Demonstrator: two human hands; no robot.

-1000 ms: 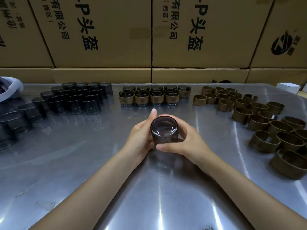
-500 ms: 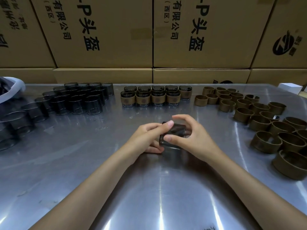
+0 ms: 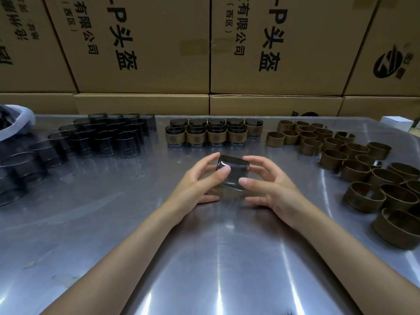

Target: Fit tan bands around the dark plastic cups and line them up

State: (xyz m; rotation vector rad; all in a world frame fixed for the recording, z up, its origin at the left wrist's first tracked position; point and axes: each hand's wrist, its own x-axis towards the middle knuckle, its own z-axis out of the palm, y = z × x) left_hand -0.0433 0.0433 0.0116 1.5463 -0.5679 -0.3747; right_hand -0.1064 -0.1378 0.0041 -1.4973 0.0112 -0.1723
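We hold one dark cup [image 3: 232, 172] at the table's [image 3: 91, 223] middle.

Our left hand [image 3: 200, 183] and right hand [image 3: 270, 185] pinch it between fingertips; banded cups [image 3: 216, 135] line the far edge, bare cups [image 3: 102, 137] far-left, loose tan bands [image 3: 354, 162] along the right edge.

The dark translucent plastic cups [image 3: 13, 169] at far left blur and perhaps run past the frame's edge; both forearms are cropped below.
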